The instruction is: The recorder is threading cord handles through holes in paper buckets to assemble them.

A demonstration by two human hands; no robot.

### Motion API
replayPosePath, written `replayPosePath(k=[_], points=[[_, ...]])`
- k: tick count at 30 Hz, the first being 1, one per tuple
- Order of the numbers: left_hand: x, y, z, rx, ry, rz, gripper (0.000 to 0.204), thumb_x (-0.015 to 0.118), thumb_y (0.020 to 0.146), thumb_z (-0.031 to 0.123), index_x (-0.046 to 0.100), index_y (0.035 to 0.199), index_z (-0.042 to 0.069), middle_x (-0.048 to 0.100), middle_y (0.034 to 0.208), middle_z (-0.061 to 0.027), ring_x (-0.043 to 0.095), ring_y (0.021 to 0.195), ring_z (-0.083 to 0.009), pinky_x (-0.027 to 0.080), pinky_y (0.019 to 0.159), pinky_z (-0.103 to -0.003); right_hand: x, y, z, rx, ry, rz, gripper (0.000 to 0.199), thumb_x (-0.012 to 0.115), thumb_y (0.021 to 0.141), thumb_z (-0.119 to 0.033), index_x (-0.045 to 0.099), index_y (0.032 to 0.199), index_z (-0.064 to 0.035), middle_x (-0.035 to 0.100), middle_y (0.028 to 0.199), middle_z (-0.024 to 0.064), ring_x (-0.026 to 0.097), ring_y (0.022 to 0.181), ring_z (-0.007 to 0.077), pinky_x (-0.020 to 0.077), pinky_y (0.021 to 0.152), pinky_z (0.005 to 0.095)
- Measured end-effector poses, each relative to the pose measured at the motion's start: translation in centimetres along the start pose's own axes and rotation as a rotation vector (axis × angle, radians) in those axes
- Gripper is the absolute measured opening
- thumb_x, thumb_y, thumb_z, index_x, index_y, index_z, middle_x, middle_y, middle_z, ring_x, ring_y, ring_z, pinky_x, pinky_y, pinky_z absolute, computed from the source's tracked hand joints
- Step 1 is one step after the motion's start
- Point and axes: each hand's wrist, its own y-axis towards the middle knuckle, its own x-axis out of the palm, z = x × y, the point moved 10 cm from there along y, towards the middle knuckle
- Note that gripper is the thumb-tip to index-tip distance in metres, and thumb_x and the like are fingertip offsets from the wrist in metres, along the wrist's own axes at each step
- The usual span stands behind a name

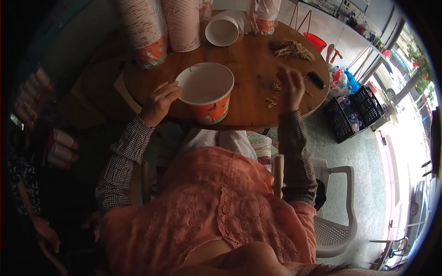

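Near the table's front edge stands a large paper bucket (212, 110), white inside with an orange and green printed outside. My left hand (162, 100) grips its left rim, thumb and fingers closed on the edge. A thin tan strand lies across the bucket's far rim. My right hand (291, 87) is over the right side of the table, apart from the bucket. Motion smears its fingers, and whether they hold anything does not show. Beside it lie a few short tan pieces (271, 102) like twine or straw.
A tan pile of similar strands (294, 49) lies at the table's far right, near a black cylindrical object (316, 80). Tall stacks of paper buckets (181, 25) and a tilted white bucket (222, 31) stand at the back. A black crate (343, 117) and plastic chair (338, 207) are right.
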Motion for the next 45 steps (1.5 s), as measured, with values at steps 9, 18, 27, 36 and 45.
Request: replayPosePath(k=[9, 18, 27, 36, 45], points=[[-0.5, 4.5, 8.4, -0.177, -0.319, 0.038, 0.044, 0.063, 0.078, 0.006, 0.054, 0.121, 0.001, 0.059, 0.114, -0.0163, 0.056, 0.106, -0.0342, 0.044, 0.093, -0.041, 6.3, -13.1, 5.8, 0.255, 0.101, -0.16, 0.009, 0.056, 0.093, -0.005, 0.059, 0.099, 0.0008, 0.064, 0.107, 0.0098, 0.061, 0.097, 0.0152, 0.0495, 0.088, 0.0288], [4.4, 6.4, 7.8, -0.261, -0.326, -0.11, 0.026, 0.058, 0.084, 0.001, 0.06, 0.11, 0.0, 0.061, 0.094, -0.0123, 0.063, 0.086, -0.03, 0.051, 0.074, -0.036, 7.8, -13.5, 6.1, 0.235, 0.148, -0.17, 0.006, 0.056, 0.093, -0.004, 0.057, 0.097, 0.0002, 0.061, 0.111, 0.0073, 0.058, 0.097, 0.0115, 0.0473, 0.09, 0.027], [4.6, 6.5, 7.3, -0.331, -0.29, -0.094, 0.027, 0.058, 0.082, 0.003, 0.061, 0.108, 0.004, 0.062, 0.093, -0.0119, 0.063, 0.083, -0.031, 0.052, 0.071, -0.038, 7.6, -13.6, 6.7, 0.252, 0.131, -0.132, 0.007, 0.058, 0.092, -0.004, 0.056, 0.096, 0.0011, 0.059, 0.112, 0.008, 0.058, 0.096, 0.012, 0.0481, 0.089, 0.027], [4.7, 6.6, 7.3, -0.315, -0.272, -0.065, 0.023, 0.058, 0.081, 0.006, 0.063, 0.104, 0.005, 0.062, 0.09, -0.0111, 0.063, 0.079, -0.0311, 0.053, 0.068, -0.039, 8.2, -13.6, 6.2, 0.194, 0.014, -0.137, 0.008, 0.058, 0.091, -0.004, 0.056, 0.096, 0.0018, 0.057, 0.114, 0.0078, 0.057, 0.096, 0.013, 0.047, 0.088, 0.0265], [5.3, 6.7, 6.7, -0.33, -0.291, -0.144, 0.012, 0.059, 0.081, 0.004, 0.06, 0.092, 0.0, 0.059, 0.087, -0.0128, 0.061, 0.08, -0.0337, 0.048, 0.069, -0.04, 8.3, -12.0, 4.7, 0.038, -0.305, -0.196, 0.011, 0.066, 0.085, -0.004, 0.06, 0.094, -0.0007, 0.058, 0.103, 0.0082, 0.058, 0.089, 0.0096, 0.0503, 0.073, 0.0255]])
